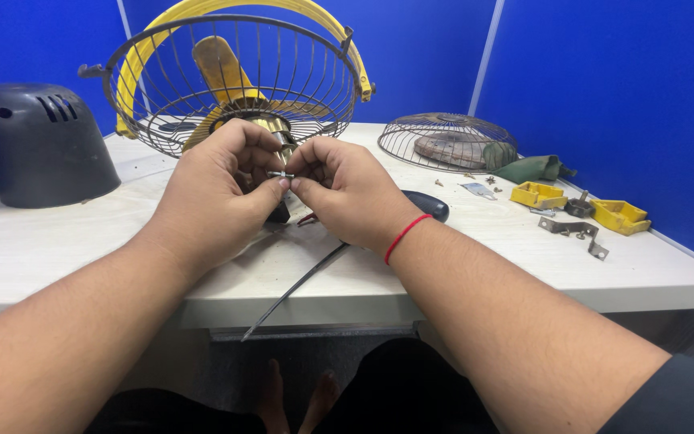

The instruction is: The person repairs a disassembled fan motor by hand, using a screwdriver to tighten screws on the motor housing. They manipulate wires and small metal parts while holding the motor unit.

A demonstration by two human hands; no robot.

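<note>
I see my left hand (222, 189) and right hand (339, 189) meet above the worktop (58, 249), fingertips pinched shut on a small metal screw (280, 174) between them. It sits just before the wire fan guard (230, 80).

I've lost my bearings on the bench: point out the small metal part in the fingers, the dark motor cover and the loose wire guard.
small metal part (279, 174), head view, its shaft between the fingertips.
dark motor cover (38, 149), head view, its domed side.
loose wire guard (443, 128), head view, its upper wires.
</note>
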